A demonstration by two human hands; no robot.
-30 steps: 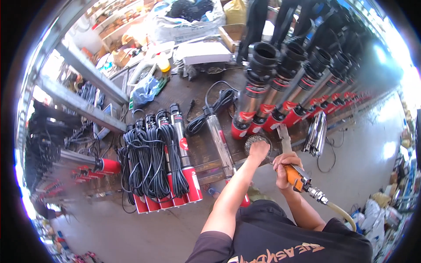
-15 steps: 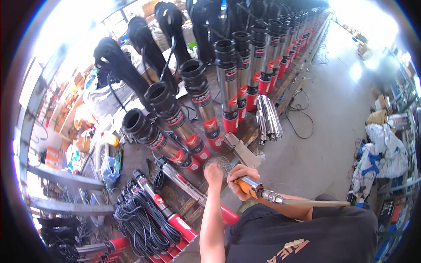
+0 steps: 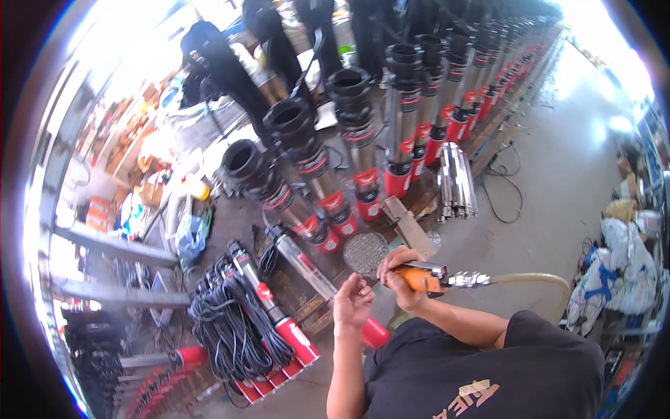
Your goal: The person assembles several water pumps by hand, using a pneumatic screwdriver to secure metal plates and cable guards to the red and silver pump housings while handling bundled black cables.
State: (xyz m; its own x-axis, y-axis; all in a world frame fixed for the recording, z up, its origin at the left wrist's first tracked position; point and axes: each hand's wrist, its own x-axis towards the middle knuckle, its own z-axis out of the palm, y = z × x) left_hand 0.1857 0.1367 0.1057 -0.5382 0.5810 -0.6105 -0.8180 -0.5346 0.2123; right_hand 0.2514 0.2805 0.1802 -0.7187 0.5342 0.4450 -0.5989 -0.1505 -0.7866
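My right hand (image 3: 403, 281) is wrapped round an orange and dark air screwdriver (image 3: 422, 277), whose metal fitting and pale hose (image 3: 551, 277) trail off to the right. Just left of the tool's front end is my left hand (image 3: 354, 305), fingers curled together in a pinch; anything between them is too small to make out. Beyond both hands sits a round dish of small grey metal pieces (image 3: 366, 253). A silver pump (image 3: 303, 262) lies slantwise on the bench, its red end (image 3: 375, 333) under and beside my left wrist.
Upright pumps with black tops and red bases (image 3: 335, 202) stand in a long row running far right. Steel strips (image 3: 456, 185) hang at the bench edge beside a metal bracket (image 3: 407, 227). At left are boxed pumps with coiled black cable (image 3: 230, 335) and grey rails (image 3: 115, 248).
My left hand has come back from the dish toward my body, fingers now pinched near the screwdriver's front. The right hand still grips the tool. The whole view has shifted.
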